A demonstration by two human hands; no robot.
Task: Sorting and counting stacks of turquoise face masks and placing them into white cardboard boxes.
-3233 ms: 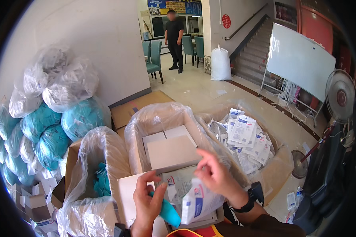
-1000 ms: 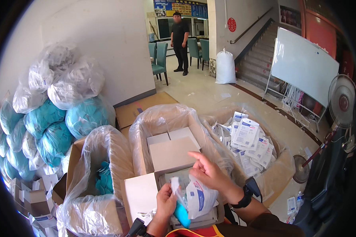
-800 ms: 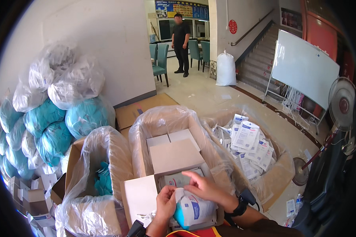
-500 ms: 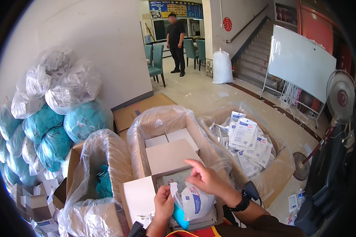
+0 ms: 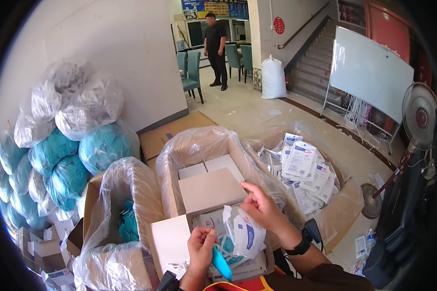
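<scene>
My left hand [image 5: 201, 246] is closed, with thumb and fingers pinching the top of a smooth teal flat piece [image 5: 222, 264] that hangs down beside it. Close by on the right, my right hand [image 5: 262, 208] grips the upper edge of a torn white packet [image 5: 249, 237] with a blue printed patch, its index finger stretched out. Both hands are over an open white carton [image 5: 169, 245] whose flaps are folded out. Inside the carton lie flat grey-white packets [image 5: 210, 219], and a teal-and-white patterned patch shows beneath the torn packet.
A plastic-lined box [image 5: 103, 194] at left holds teal pieces [image 5: 127, 223]. The lined middle box [image 5: 199, 140] contains cartons; the right one [image 5: 342, 218] holds white packets [image 5: 301, 160]. Filled bags [image 5: 68, 169] are piled at left. A fan [image 5: 419, 116] stands at right; a person [image 5: 215, 46] stands beyond.
My hands have moved apart. The torn packet has shifted right with my right hand, away from the teal piece, which stays in my left hand and shows more fully.
</scene>
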